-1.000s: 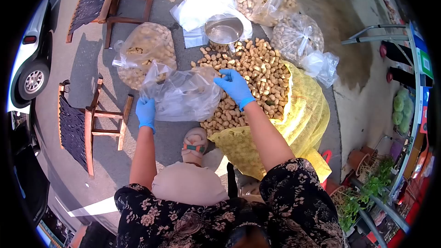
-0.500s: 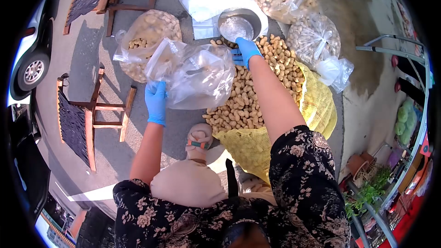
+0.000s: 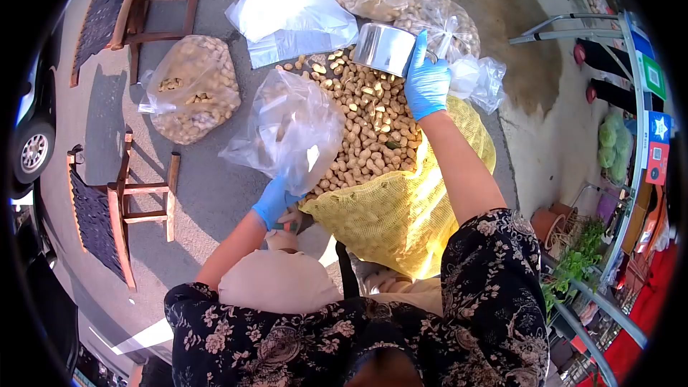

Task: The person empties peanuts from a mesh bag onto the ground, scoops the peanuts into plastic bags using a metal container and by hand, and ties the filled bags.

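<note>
Both hands wear blue gloves. My left hand (image 3: 276,201) grips the lower edge of a clear plastic bag (image 3: 297,125), which is puffed out beside the peanuts. My right hand (image 3: 428,84) is closed on the metal pot (image 3: 385,49), tipped on its side with its opening turned away from view. Under and below the pot lies a heap of loose peanuts (image 3: 373,129), spilling from a yellow mesh sack (image 3: 387,218). The inside of the pot is hidden.
A filled peanut bag (image 3: 197,89) lies at the left, near two wooden stools (image 3: 118,208). Flat plastic bags (image 3: 294,11) and more filled bags (image 3: 448,25) are at the top. A metal rack (image 3: 631,172) and plants (image 3: 580,258) stand at the right.
My right hand has taken hold of the pot and lifted it right over the peanuts. My left hand has come down and nearer with the clear bag. The view has shifted.
</note>
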Tool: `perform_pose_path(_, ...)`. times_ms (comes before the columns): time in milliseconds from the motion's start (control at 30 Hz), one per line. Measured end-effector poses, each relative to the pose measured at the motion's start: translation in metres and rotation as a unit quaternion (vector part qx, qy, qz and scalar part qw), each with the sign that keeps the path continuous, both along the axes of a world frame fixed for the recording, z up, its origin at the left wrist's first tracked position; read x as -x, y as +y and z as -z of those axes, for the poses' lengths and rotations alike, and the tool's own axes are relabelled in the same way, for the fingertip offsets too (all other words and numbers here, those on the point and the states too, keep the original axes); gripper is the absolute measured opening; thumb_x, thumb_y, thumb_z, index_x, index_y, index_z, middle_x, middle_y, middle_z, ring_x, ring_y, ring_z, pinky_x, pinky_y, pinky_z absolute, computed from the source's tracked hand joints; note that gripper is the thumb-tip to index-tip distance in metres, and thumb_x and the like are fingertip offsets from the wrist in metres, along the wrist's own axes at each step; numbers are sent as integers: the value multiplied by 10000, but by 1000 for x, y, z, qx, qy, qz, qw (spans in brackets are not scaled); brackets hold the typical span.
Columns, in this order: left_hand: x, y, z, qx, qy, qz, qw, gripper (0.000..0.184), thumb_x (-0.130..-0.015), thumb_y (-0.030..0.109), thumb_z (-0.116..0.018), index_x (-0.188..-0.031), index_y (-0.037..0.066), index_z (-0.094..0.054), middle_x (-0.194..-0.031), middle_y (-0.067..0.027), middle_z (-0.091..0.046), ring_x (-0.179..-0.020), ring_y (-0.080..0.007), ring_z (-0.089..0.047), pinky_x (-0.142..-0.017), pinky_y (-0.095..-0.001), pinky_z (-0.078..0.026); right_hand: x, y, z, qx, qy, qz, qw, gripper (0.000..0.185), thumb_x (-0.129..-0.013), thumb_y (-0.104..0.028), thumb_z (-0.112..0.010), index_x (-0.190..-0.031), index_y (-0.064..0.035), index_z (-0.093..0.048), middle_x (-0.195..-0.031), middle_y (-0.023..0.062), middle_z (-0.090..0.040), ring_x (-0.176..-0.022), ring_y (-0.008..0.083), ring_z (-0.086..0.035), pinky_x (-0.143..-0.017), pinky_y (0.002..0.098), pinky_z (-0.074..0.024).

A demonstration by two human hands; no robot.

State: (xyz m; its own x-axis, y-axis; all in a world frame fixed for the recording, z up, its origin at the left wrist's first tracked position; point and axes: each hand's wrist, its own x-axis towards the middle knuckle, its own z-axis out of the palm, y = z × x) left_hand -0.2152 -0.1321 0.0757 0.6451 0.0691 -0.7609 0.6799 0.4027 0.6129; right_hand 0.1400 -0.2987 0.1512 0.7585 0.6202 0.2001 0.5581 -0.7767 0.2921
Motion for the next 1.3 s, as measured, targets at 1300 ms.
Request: perform_pose_path(1300,-158,61,-100,-193,-205,-217,935,118,-851,76,-553,-940,2,-577,-802,-26,-590,-703,-102,-540,-627,-230,-450,101,-105,-38,-239,642,168,709,442,-732,-257,-611,-1089,1,-580,-990,178,-633,-888,257,-604,-800,334,-449)
